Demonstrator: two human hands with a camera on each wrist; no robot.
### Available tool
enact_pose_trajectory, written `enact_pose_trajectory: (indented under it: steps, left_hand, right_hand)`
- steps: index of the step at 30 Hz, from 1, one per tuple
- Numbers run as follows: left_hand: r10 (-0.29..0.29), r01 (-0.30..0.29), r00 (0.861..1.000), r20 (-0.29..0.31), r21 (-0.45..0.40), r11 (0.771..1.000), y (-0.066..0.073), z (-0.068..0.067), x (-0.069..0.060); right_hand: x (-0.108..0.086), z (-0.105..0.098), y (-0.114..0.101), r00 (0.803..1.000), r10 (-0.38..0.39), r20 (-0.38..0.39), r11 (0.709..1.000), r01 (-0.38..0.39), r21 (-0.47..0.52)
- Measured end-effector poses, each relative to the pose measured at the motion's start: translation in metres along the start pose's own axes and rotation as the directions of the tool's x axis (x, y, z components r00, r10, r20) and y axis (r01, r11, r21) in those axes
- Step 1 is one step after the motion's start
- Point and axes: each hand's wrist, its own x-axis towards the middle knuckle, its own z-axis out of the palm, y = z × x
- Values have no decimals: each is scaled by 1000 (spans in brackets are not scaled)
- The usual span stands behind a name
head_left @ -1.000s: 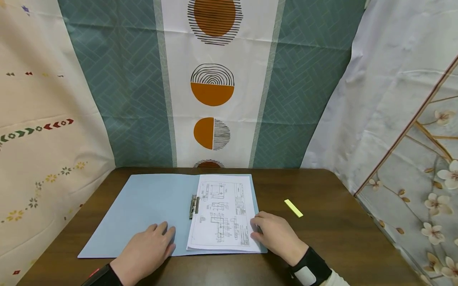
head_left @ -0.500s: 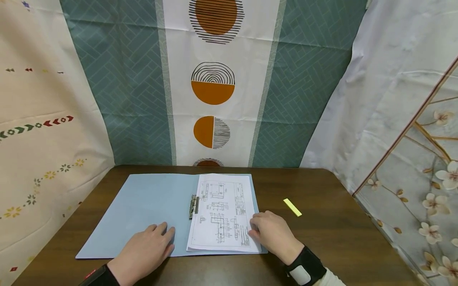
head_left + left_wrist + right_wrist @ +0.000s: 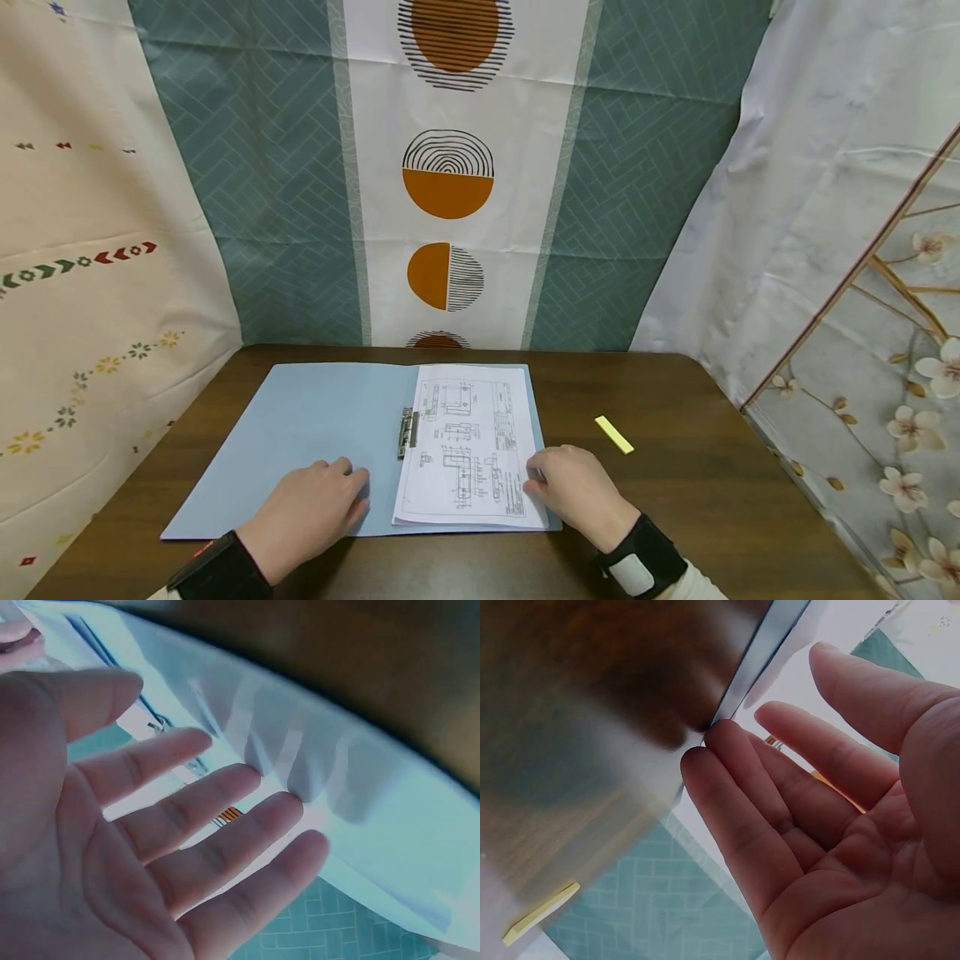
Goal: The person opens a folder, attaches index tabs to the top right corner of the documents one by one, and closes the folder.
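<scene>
A light blue folder (image 3: 315,417) lies spread open on the brown table. Its right side bears a stack of white sheets (image 3: 465,446) printed with technical drawings. A metal clip (image 3: 407,433) sits at the sheets' left edge. Over the near part of the folder's left cover is my left hand (image 3: 311,508), its fingers (image 3: 217,855) loosely extended and holding nothing. My right hand (image 3: 577,492) is at the right edge of the sheets and folder, fingers (image 3: 735,810) relaxed and thumb apart. Its fingertips meet the folder's edge in the right wrist view; firm contact cannot be told.
A small yellow strip (image 3: 614,435) lies on the table (image 3: 712,483) to the right of the folder. Patterned fabric (image 3: 450,275) hangs behind the table, with more cloth at the left and right sides.
My left hand has lifted or tilted slightly, its fingers looking more foreshortened in the head view. The right hand, folder, sheets and yellow strip stay nearly in place.
</scene>
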Motion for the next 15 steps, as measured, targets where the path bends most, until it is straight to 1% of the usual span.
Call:
enact_pose_trajectory:
  steps: [2,5,8,12,15]
  left_hand:
    - [-13,13,1000,-28,13,1000,1,-4,9]
    - [-24,26,997,-78,32,999,4,-8,26]
    - [-15,18,995,-103,27,999,7,-6,43]
    - [-3,1,995,-102,-20,1000,14,-1,64]
    - [-5,1,996,-84,-48,999,19,2,74]
  right_hand:
    - [0,-1,1,1000,3,-3,1000,-3,3]
    - [1,-1,1,1000,5,-13,1000,-5,2]
    - [2,-1,2,1000,9,-17,1000,-9,3]
    - [0,0,1,1000,-5,-16,1000,5,-13]
    - [-1,0,0,1000,-25,-18,999,24,-35]
